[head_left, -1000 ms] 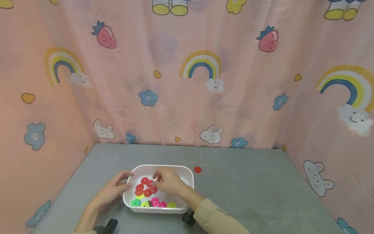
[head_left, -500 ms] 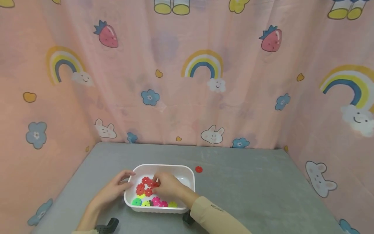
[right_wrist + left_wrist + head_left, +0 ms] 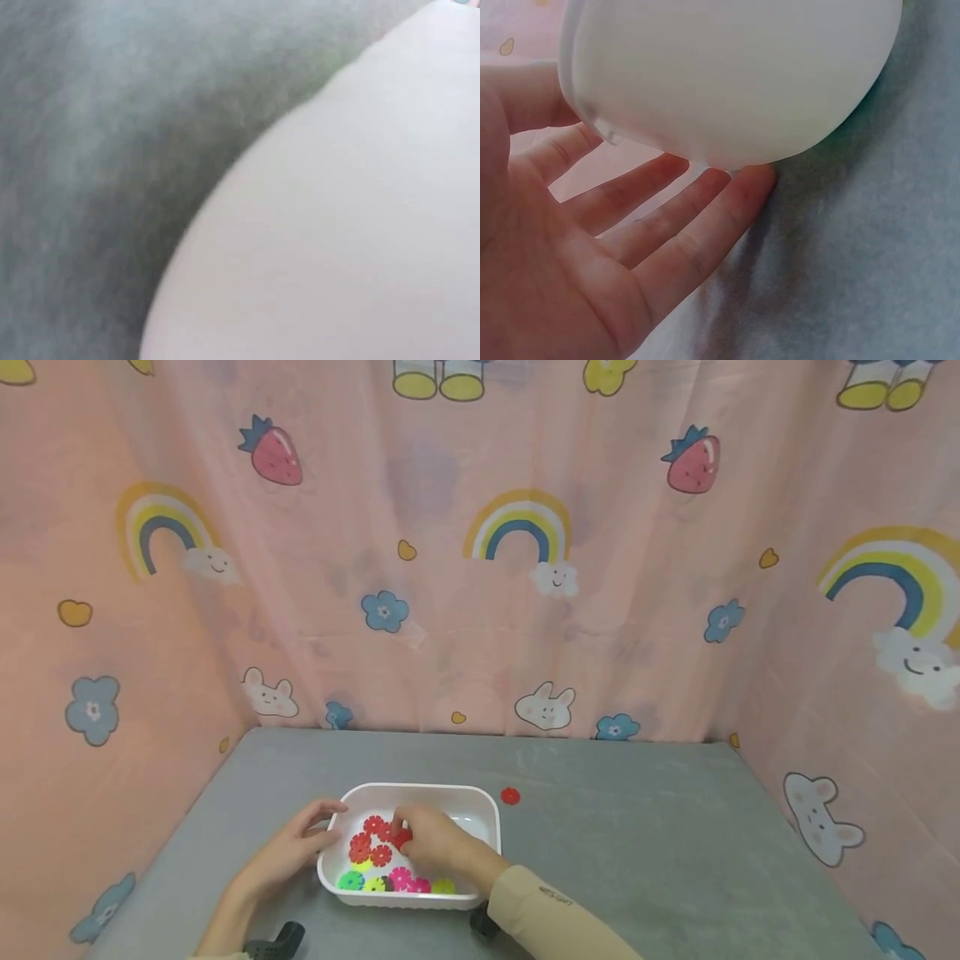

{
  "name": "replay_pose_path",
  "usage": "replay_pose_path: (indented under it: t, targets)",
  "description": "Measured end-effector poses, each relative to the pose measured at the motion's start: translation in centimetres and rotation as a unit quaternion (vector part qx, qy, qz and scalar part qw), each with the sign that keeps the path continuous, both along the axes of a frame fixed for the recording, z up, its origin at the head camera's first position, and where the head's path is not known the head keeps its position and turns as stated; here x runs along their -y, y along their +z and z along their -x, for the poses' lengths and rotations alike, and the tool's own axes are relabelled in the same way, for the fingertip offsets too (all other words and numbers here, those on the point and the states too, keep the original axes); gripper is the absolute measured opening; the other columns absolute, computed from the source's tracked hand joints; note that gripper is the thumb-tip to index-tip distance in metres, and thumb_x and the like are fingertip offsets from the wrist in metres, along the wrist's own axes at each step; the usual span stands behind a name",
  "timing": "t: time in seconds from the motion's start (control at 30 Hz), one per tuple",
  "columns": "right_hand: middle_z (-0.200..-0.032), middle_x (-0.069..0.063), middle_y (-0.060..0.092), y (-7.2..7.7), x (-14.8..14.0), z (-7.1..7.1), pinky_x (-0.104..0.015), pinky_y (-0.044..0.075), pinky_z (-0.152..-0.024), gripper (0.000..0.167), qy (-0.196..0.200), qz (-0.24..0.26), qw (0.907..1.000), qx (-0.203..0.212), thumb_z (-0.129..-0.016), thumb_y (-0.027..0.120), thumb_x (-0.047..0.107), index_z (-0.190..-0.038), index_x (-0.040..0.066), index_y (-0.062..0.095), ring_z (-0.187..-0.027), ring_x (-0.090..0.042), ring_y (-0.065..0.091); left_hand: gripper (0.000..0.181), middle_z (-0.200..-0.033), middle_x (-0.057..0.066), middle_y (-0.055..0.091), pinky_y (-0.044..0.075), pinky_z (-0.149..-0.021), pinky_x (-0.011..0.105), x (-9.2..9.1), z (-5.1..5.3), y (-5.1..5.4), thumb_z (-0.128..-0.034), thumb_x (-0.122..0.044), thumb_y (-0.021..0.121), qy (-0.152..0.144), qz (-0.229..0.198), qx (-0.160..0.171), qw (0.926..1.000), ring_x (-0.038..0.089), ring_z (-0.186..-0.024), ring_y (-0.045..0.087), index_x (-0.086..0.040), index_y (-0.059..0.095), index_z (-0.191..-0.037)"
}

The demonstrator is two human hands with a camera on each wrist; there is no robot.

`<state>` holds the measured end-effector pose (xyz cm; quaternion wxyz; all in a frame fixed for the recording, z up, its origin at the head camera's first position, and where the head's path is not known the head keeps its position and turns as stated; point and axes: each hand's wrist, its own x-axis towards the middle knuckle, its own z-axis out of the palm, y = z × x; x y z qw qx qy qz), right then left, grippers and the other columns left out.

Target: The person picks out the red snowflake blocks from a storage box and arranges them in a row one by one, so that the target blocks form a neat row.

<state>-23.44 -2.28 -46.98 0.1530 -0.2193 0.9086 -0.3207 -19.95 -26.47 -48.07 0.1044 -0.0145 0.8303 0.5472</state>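
In the head view a white tray holds red, pink, green and yellow flower-shaped pieces. My left hand rests against the tray's left end; in the left wrist view, that hand has loosely extended fingers touching the outer wall of the tray, thumb by the rim. Inside the tray, my right hand pinches a red piece between thumb and fingers, partly hiding it. Left of it lie more red pieces. The tray wall fills much of the right wrist view, where my right hand's grip is hidden.
A single red piece lies on the grey table, behind the tray's right corner. Green and pink pieces lie along the tray's near side. Patterned pink curtains surround the table's back and sides.
My right hand has taken hold of a red piece and moved it slightly right, away from the other red ones. The left hand stays at the tray's end.
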Motion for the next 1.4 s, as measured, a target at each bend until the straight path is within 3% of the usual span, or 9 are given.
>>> replay_pose_path:
  t: [0.17, 0.3, 0.6, 1.1, 1.23, 1.4]
  targets:
    - [-0.083, 0.005, 0.057, 0.4, -0.9, 0.3, -0.027, 0.049, -0.066, 0.016, 0.008, 0.032, 0.9994, -0.008, -0.090, 0.074, 0.005, -0.095, 0.018, 0.065, -0.077, -0.012, 0.054, 0.043, -0.153, 0.027, 0.038, 0.056, -0.092, 0.052, 0.1, -0.1, 0.0, -0.0993, -0.022, 0.065, -0.008, -0.004, -0.006, 0.9999, 0.050, -0.133, 0.048, -0.009, 0.052, -0.138]
    - [-0.079, 0.005, 0.058, 1.1, -1.6, 0.5, -0.022, 0.050, -0.061, 0.016, 0.008, 0.049, 0.9983, -0.028, -0.088, 0.075, 0.002, -0.094, 0.015, 0.066, -0.070, -0.011, 0.055, 0.043, -0.153, 0.027, 0.038, 0.057, -0.091, 0.051, 0.1, -0.1, 0.0, -0.0994, -0.021, 0.065, -0.010, -0.010, -0.006, 0.9999, 0.048, -0.131, 0.049, -0.009, 0.052, -0.139]
    - [-0.075, 0.001, 0.060, 2.6, -3.2, 0.6, -0.023, 0.053, -0.053, 0.013, -0.028, 0.076, 0.9966, -0.016, -0.088, 0.078, 0.005, -0.093, 0.012, 0.067, -0.057, -0.012, 0.060, 0.044, -0.151, 0.026, 0.040, 0.058, -0.089, 0.051, 0.0, -0.1, 0.3, -0.0992, -0.021, 0.065, -0.007, -0.015, -0.002, 0.9999, 0.046, -0.128, 0.053, -0.008, 0.051, -0.139]
    - [-0.077, -0.008, 0.063, 3.9, -8.3, 2.0, -0.028, 0.057, -0.053, 0.015, -0.039, 0.132, 0.9900, -0.033, -0.092, 0.075, 0.009, -0.103, 0.009, 0.065, -0.056, -0.017, 0.061, 0.046, -0.151, 0.023, 0.041, 0.057, -0.091, 0.051, -0.1, -0.2, 0.1, -0.0984, -0.024, 0.067, 0.005, 0.006, 0.003, 1.0000, 0.046, -0.130, 0.051, -0.010, 0.051, -0.140]
    - [-0.079, -0.014, 0.064, 3.9, -9.8, 2.6, -0.033, 0.059, -0.056, 0.014, -0.055, 0.154, 0.9861, -0.029, -0.092, 0.074, 0.007, -0.103, 0.007, 0.063, -0.056, -0.018, 0.059, 0.045, -0.151, 0.024, 0.041, 0.057, -0.091, 0.050, -0.1, -0.3, 0.2, -0.0985, -0.022, 0.066, 0.005, 0.004, 0.004, 1.0000, 0.045, -0.129, 0.052, -0.010, 0.052, -0.140]
    - [-0.076, -0.008, 0.062, 3.7, -11.8, 3.3, -0.039, 0.061, -0.060, 0.016, -0.093, 0.159, 0.9824, -0.034, -0.092, 0.074, 0.008, -0.103, 0.007, 0.063, -0.058, -0.021, 0.061, 0.045, -0.151, 0.025, 0.041, 0.057, -0.091, 0.050, -0.1, -0.3, 0.2, -0.0989, -0.023, 0.066, -0.001, 0.003, 0.004, 1.0000, 0.045, -0.128, 0.052, -0.010, 0.051, -0.140]
